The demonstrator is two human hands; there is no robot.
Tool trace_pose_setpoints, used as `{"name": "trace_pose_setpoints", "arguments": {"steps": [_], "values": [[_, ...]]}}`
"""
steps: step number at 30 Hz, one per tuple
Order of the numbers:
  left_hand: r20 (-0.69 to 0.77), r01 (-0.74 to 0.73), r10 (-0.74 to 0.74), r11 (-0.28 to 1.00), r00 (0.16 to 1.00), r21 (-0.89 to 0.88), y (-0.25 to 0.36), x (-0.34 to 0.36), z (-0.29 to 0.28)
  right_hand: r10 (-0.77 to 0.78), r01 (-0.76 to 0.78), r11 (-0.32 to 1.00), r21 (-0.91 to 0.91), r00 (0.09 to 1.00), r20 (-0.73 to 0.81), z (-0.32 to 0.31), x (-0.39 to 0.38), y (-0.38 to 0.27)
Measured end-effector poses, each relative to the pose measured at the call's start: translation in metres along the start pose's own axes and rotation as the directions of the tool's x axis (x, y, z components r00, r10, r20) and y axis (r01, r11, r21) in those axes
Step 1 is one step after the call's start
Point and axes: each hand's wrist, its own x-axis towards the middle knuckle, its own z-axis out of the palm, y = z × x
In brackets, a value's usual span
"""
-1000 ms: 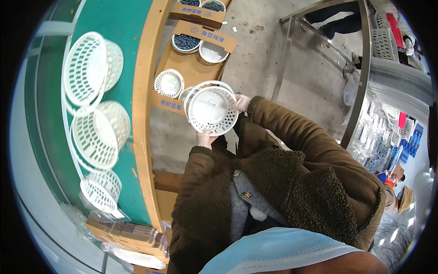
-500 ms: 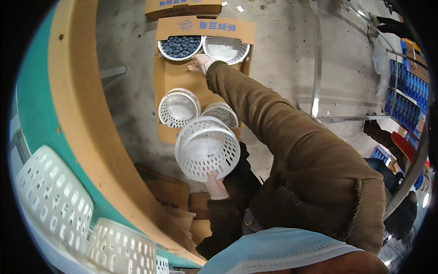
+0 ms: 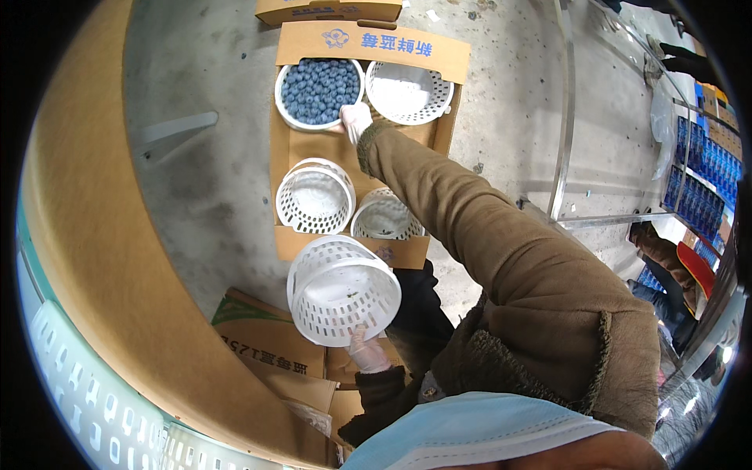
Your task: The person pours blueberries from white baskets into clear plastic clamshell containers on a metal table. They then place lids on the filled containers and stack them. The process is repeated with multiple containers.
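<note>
My left hand [image 3: 366,350], in a clear glove, grips the near side of an empty white slotted basket [image 3: 345,294], tilted in front of the carton. My right hand [image 3: 356,119], also gloved, is closed on the near right rim of a round white basket of blueberries [image 3: 319,92], in the far left of the open cardboard carton [image 3: 309,143]. Beside it, at the far right of the carton, sits a white basket [image 3: 409,92] with no fruit showing. Two more white baskets stand in the carton's near half, one at left [image 3: 316,196] and one at right [image 3: 387,215], partly behind my sleeve.
A tan-edged table [image 3: 94,196] curves along the left, with pale slotted baskets [image 3: 94,407] at lower left. Flattened cardboard [image 3: 274,337] lies below the carton. Another carton [image 3: 329,10] stands beyond. A metal frame [image 3: 565,117] rises at right, near stacked blue boxes [image 3: 697,168].
My right hand has gone from just beside the blueberry basket to gripping its rim. The basket now sits farther out from under the carton flap. My left hand's basket has shifted slightly nearer.
</note>
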Motion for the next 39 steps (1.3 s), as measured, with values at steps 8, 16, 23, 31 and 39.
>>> {"name": "trace_pose_setpoints", "arguments": {"steps": [8,16,23,31,39], "values": [[-0.041,-0.103,0.103,0.995,0.994,0.000,0.017,0.015,-0.010,0.117,-0.107,0.991,-0.079,0.983,0.139,-0.031,-0.072,0.007],[0.024,-0.196,0.195,0.974,0.981,0.117,0.042,0.049,0.042,-0.027,0.059,0.995,-0.086,0.943,0.333,-0.091,-0.156,-0.071],[0.145,-0.171,0.133,0.942,0.980,0.289,0.042,0.127,0.164,-0.166,0.156,0.984,0.085,0.977,0.130,-0.174,-0.201,-0.122],[0.002,0.100,-0.110,0.913,0.994,0.394,0.040,0.223,0.262,-0.257,0.240,0.938,0.250,0.966,0.039,-0.252,-0.207,-0.120],[0.118,0.108,-0.150,0.947,0.982,0.304,0.012,0.286,0.315,-0.254,0.237,0.951,0.197,0.965,0.065,-0.283,-0.202,-0.114]]}}
